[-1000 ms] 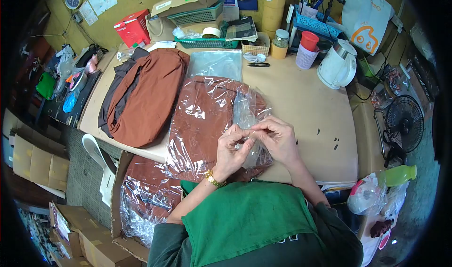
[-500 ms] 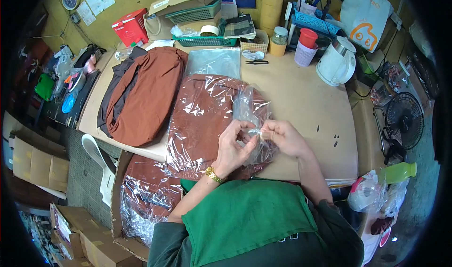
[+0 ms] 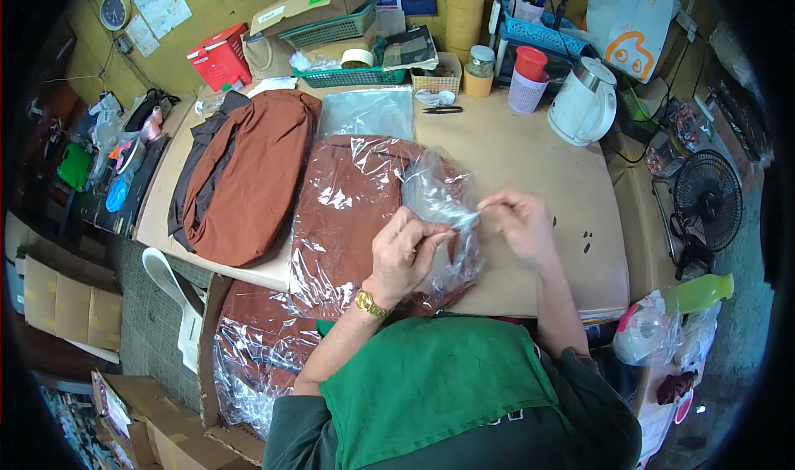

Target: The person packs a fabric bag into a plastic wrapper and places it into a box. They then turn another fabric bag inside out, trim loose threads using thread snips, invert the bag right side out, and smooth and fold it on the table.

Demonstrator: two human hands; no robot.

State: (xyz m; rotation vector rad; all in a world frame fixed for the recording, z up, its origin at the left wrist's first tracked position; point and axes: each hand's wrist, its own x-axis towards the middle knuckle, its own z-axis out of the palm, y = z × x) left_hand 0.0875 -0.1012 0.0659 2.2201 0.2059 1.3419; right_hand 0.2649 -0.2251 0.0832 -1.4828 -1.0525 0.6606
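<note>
A folded brown garment [image 3: 344, 213] lies on the table in a clear plastic bag [image 3: 451, 190], whose loose end is bunched on its right side. Over that bunched end, my left hand [image 3: 404, 250] is closed in a pinch on the plastic, a gold watch on its wrist. My right hand [image 3: 526, 226] is a little to the right, thumb and forefinger pinched at the tip of the bunched plastic. Whether anything smaller sits between those fingers cannot be made out. An unbagged brown garment [image 3: 257, 180] lies to the left over a darker one.
Below the table's left edge, a cardboard box [image 3: 214, 337] holds another bagged brown garment [image 3: 261, 329]. Flat clear bags [image 3: 366, 112] lie behind the work. Small black tweezers [image 3: 442, 110], a white kettle [image 3: 584, 101] and a lilac cup [image 3: 526, 91] stand farther back.
My hands have moved apart: the right has shifted right and slightly up, and the left has turned with its fingers curled tighter. The whole view has shifted slightly.
</note>
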